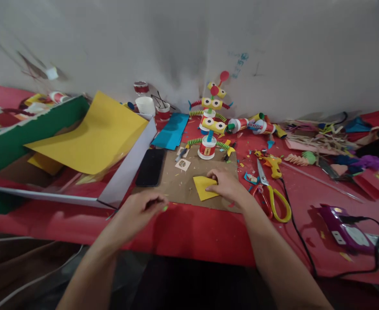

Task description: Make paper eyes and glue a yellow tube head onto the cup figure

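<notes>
A box [126,165] stands near the desk's [205,232] front edge. The left hand [146,206] curls above that edge, grip unclear, beside a phone [150,168]. Mid-desk, the right hand [226,185] grips a yellow paper piece [201,190], lower corner frontward, long axis partly covered; scissors [279,206] lie right.

Red-covered table [205,232]: brown board [176,189], scissors [279,211], yellow glue gun [275,165], purple power box [349,230].

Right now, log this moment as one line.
right hand: touching yellow paper piece on cardboard | left hand: near black phone, grip unclear | scissors: right of cardboard
</notes>
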Motion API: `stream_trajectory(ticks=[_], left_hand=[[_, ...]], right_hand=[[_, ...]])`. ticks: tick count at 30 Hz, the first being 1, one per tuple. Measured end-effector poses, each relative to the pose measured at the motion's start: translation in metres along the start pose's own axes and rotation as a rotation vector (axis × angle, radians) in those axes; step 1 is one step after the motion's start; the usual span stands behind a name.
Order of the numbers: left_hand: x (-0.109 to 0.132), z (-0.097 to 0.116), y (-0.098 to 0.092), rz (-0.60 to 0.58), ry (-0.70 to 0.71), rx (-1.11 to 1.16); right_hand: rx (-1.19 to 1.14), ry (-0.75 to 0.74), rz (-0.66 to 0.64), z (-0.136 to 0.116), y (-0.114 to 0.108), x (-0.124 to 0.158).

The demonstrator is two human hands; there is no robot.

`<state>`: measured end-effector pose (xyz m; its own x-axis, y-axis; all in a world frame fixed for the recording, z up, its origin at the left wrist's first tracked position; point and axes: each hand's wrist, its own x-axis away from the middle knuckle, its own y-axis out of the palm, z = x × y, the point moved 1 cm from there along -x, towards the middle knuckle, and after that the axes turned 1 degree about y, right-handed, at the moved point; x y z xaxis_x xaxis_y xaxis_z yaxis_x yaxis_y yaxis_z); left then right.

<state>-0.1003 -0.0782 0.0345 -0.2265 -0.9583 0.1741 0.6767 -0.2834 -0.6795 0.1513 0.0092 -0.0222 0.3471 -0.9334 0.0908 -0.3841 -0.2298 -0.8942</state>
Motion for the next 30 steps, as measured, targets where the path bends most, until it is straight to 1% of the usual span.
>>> stream_trajectory(ticks=[2,4,5,6,7,8,9,10,11,12,13,15,16,17,18,20,21,22,24,25,28,30], left_hand=[[0.036,-0.026,0.0,-0.074,-0.118,-0.043],[0.07,-0.055,0.004,-0.097,-0.23,-0.099],[0.086,-0.068,0.007,-0.116,-0.255,-0.112],[0.1,-0.078,0.01,-0.11,-0.264,-0.126],[0.112,-0.085,0.012,-0.127,-0.28,-0.142],[0.12,-0.087,0.014,-0.167,-0.31,-0.169],[0.124,-0.083,0.015,-0.178,-0.325,-0.185],[0.122,-0.074,0.015,-0.173,-0.32,-0.175],[0.114,-0.06,0.014,-0.167,-0.273,-0.125],[0.099,-0.042,0.012,-0.117,-0.205,-0.06],[0.079,-0.023,0.012,-0.056,-0.131,-0.003],[0.028,0.013,0.014,0.083,0.006,0.12],[0.001,0.026,0.017,0.141,0.059,0.19],[-0.026,0.036,0.023,0.171,0.096,0.255],[-0.051,0.043,0.03,0.153,0.108,0.297],[-0.088,0.047,0.045,0.097,0.114,0.323],[-0.101,0.046,0.052,0.082,0.112,0.363],[-0.109,0.044,0.057,0.089,0.099,0.456],[-0.118,0.036,0.064,0.113,0.081,0.676],[-0.119,0.033,0.065,0.116,0.068,0.78],[-0.12,0.022,0.064,0.056,0.018,0.996],[-0.122,0.018,0.062,0.0,-0.009,1.072]], right_hand=[[-0.006,0.001,-0.013,-0.002,-0.002,0.001],[-0.058,0.012,-0.013,-0.002,-0.002,0.001],[-0.113,0.022,-0.011,-0.001,-0.002,0.002],[-0.187,0.028,-0.002,-0.001,-0.002,0.002],[-0.27,0.024,0.012,-0.001,-0.003,0.002],[-0.355,0.011,0.029,-0.002,-0.003,0.003],[-0.432,-0.015,0.046,-0.003,-0.004,0.003],[-0.498,-0.046,0.058,-0.004,-0.005,0.005],[-0.55,-0.069,0.061,-0.006,-0.006,0.006],[-0.592,-0.081,0.052,-0.008,-0.006,0.007],[-0.632,-0.087,0.03,-0.01,-0.007,0.009],[-0.715,-0.095,-0.028,-0.014,-0.009,0.012],[-0.756,-0.103,-0.047,-0.016,-0.009,0.013],[-0.79,-0.115,-0.056,-0.017,-0.01,0.013],[-0.814,-0.125,-0.053,-0.017,-0.011,0.013],[-0.834,-0.122,0.004,-0.014,-0.013,0.012],[-0.838,-0.107,0.06,-0.011,-0.013,0.01],[-0.849,-0.084,0.121,-0.009,-0.012,0.008],[-0.915,-0.023,0.23,-0.004,-0.009,0.003],[-0.971,0.002,0.263,-0.002,-0.008,0.001],[-1.126,0.002,0.289,-0.003,-0.004,-0.002],[-1.123,-0.034,0.31,-0.006,-0.004,-0.001]])
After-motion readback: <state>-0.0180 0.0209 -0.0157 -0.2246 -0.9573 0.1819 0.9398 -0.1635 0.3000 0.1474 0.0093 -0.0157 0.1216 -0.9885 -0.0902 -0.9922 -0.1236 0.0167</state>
